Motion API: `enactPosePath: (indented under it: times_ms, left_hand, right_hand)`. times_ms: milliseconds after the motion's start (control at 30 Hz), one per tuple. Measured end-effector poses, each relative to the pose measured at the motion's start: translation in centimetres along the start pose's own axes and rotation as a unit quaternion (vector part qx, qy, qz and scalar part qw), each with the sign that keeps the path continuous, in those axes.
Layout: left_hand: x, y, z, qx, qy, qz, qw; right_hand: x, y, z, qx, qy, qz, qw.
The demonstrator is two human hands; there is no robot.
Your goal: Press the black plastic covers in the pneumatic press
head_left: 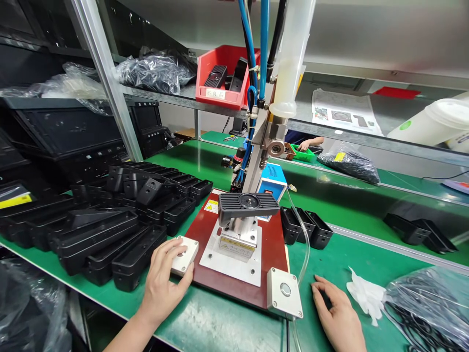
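My left hand [164, 279] rests over a metal button box [187, 255] at the left of the fixture, fingers bent across its top and thumb along its side. Palm down on the green bench, my right hand [337, 313] has its thumb and index finger apart and nothing visible in it. Just left of it stands a second button box [286, 292] with a round silver button, untouched. Between the boxes, a black ribbed housing [249, 204] with a round recess sits on the metal fixture [234, 259] of a bench press [264, 142].
Many black housings [124, 264] are piled left. Several more [320, 230] stand right of the press, near a clear tube [306, 244]. A crumpled tissue [366, 296] and bagged cables [428, 308] lie right. A red bin [223, 100] sits on the shelf; a co-worker's hand [305, 145] shows behind.
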State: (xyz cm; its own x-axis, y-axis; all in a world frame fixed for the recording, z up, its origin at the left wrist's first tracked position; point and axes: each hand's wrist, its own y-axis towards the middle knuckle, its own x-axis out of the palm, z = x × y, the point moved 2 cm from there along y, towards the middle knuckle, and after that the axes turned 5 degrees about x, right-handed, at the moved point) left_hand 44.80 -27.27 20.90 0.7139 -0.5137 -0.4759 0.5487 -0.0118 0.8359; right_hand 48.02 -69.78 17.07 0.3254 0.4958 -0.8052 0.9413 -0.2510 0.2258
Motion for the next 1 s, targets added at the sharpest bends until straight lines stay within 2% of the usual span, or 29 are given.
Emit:
enactPosePath:
  times_ms: [1000]
  left_hand:
    - [-0.01,-0.05,-0.08,-0.003,0.001,-0.002,1.0]
  right_hand:
    - [0.08,0.0,0.23,-0.004,-0.001,-0.001,1.0]
